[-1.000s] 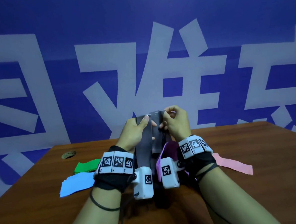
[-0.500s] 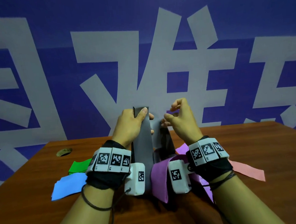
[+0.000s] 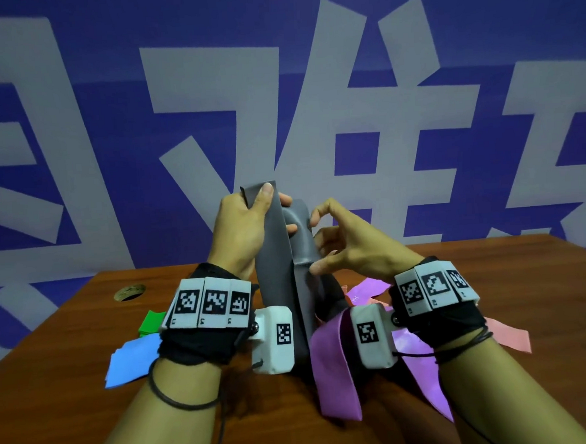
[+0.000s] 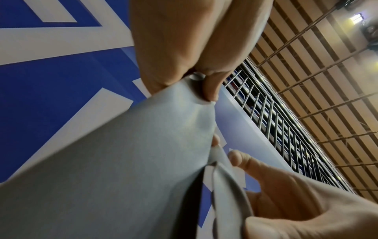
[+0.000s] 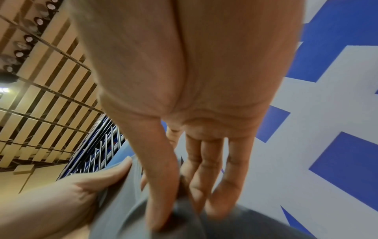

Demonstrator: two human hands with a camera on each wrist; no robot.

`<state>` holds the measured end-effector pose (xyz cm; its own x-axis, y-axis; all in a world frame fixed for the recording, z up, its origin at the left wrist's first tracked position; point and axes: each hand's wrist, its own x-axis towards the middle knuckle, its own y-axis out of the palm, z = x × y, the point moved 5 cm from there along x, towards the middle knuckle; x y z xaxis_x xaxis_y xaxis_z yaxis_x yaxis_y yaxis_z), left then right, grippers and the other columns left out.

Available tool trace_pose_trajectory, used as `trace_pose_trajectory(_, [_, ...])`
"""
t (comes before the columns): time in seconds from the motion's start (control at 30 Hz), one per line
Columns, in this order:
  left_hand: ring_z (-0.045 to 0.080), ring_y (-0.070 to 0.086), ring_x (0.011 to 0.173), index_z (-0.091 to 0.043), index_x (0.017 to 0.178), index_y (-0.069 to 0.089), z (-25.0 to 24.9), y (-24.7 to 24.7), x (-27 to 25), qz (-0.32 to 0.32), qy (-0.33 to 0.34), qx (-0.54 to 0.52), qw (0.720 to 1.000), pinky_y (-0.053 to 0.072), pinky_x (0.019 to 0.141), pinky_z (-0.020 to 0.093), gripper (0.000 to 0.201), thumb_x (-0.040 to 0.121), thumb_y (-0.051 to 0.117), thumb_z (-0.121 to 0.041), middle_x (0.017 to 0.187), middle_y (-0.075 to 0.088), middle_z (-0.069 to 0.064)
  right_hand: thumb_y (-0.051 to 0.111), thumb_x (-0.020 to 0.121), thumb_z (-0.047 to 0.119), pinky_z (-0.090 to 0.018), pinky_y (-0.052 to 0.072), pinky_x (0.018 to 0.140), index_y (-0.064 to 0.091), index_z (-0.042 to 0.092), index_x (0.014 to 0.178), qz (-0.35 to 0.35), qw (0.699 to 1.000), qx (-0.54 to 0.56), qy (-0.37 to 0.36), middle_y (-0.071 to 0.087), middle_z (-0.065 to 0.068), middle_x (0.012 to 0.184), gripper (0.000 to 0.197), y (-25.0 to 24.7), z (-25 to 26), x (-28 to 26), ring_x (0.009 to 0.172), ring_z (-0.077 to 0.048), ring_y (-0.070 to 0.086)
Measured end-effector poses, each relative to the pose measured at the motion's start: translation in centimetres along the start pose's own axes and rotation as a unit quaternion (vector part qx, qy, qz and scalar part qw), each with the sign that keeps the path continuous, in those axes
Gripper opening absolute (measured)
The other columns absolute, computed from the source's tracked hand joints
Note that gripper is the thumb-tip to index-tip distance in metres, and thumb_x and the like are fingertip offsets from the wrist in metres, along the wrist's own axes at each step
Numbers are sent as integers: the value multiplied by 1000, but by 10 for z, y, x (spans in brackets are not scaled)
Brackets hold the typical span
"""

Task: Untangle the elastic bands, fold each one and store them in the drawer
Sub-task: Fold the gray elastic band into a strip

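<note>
A grey elastic band (image 3: 277, 274) hangs upright above the brown table (image 3: 494, 278). My left hand (image 3: 247, 224) grips its top end, thumb (image 3: 265, 197) pressed on the near face. My right hand (image 3: 341, 246) pinches a second grey strip (image 3: 303, 245) of the band lower down, between thumb and fingers. The left wrist view shows the grey band (image 4: 122, 161) pinched under my fingertips (image 4: 210, 90). In the right wrist view my thumb (image 5: 161, 186) and fingers (image 5: 204, 186) close on the dark grey strip (image 5: 184, 218). A purple band (image 3: 331, 363) trails over the table below my right wrist.
A folded green band (image 3: 150, 321) and a light blue band (image 3: 132, 360) lie on the table at left. A pink band (image 3: 507, 334) lies at right. A round brass grommet (image 3: 129, 292) sits near the far left edge. The blue and white wall stands behind.
My left hand has lifted the grey band's top end higher. My right hand has slid down the other strip and now pinches it lower.
</note>
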<state>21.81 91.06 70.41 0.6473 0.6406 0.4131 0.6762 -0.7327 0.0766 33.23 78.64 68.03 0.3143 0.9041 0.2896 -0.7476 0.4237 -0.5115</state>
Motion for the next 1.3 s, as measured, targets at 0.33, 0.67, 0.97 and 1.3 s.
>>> trace_pose_trajectory(0.33, [30,74,82,-6,93,70,-1,0,-1,28,17,75,997,60,66,33,35,104,47,-30,96,73,12,69,79,-12,-47,53,79,65,20,87,-45,997,-45,-32,54,-11,76,34,-1,3,2,77,-22,56])
trace_pose_trajectory(0.67, [25,67,88,-25,91,74,-13,3,-4,25,83,231,969,58,80,52,36,104,45,-40,93,69,2,74,82,5,-10,46,78,67,33,80,-306,940,-115,-94,53,-3,104,28,-29,20,-4,84,5,51])
trace_pose_trajectory(0.97, [15,73,81,-13,88,72,-16,5,-4,20,92,152,984,59,82,38,37,105,44,-31,84,75,4,71,87,8,-16,47,68,74,19,91,-296,942,-109,-118,70,12,83,12,-38,34,-11,73,4,58])
trace_pose_trajectory(1.3, [5,65,64,-13,82,67,-15,7,-5,15,112,210,971,49,64,24,41,106,40,-33,68,67,0,66,91,4,-31,48,61,73,5,95,-132,985,-22,-110,65,-20,81,8,-17,46,-12,61,-22,54])
